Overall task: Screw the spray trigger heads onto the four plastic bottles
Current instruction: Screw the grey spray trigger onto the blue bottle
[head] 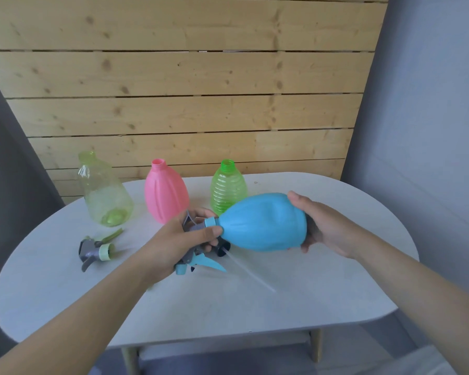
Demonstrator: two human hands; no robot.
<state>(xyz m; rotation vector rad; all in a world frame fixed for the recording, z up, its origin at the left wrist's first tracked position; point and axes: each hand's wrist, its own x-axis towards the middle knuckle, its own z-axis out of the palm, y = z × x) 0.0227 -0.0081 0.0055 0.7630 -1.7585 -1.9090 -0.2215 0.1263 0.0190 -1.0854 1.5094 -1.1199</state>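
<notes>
Writing: I can read no brand, label or lettering on any bottle or spray head.
Blue bottle: the opaque blue plastic bottle (263, 223) lies on its side in the air above the tabletop, neck pointing left, base to the right.
Right hand: my right hand (320, 226) cups the blue bottle's base, fingers curled round it.
Left hand: my left hand (184, 236) grips a grey spray trigger head with a blue collar (198, 226) right at the blue bottle's neck; I cannot tell how far it is threaded on.
Loose heads: a grey-and-blue trigger head with a clear dip tube (198, 263) lies under my left hand, its tube running right and toward me; a grey trigger head with a pale green collar (95, 251) lies near the left rim.
Other bottles: a clear yellow-green plastic bottle (104, 190), a pink ribbed plastic bottle (165, 193) and a translucent green ridged bottle (228, 188) stand upright and uncapped in a row along the far edge.
Edges: the white oval tabletop (228, 307) has bare surface near me; a wooden slat wall (187, 90) stands just behind the far edge.
</notes>
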